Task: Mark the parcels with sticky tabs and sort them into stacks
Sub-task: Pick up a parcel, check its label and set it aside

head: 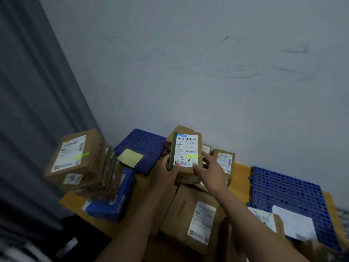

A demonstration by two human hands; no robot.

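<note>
Item: 1 brown parcel (186, 152), white label inked "3-2" with a yellow-green sticky tab (192, 157) across it, held tilted up above the other brown parcels at the middle of the bench (241, 173). The left hand (166, 171) has its fingers clamped round the lower left edge, thumb on the front; the right hand (211, 169) pinches the lower right corner, thumb on the label and fingers along the side. At left, 1 large box (75, 157) with a green tab tops a stack; a blue grid mat (143, 144) at the back carries a yellow pad (130, 157), and a second blue grid mat (287, 195) lies at right.
</note>
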